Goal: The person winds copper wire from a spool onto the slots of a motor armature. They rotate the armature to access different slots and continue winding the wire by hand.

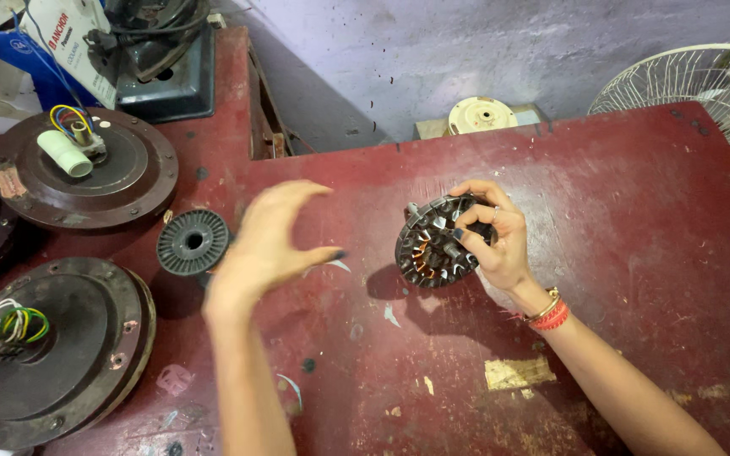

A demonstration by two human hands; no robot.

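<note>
Right hand [500, 241] has the motor winding [437, 242] pinched by its rim, tilted just above the red counter [635, 236]. Left hand [268, 245] hovers spread, holding nothing. Looks dense, stiff iron; I'd grip the rim, since the copper wire looks delicate.

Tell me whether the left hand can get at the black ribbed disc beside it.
Probably yes: the left hand is open and empty, the black ribbed disc lies right beside it on the red table, nothing between.
</note>
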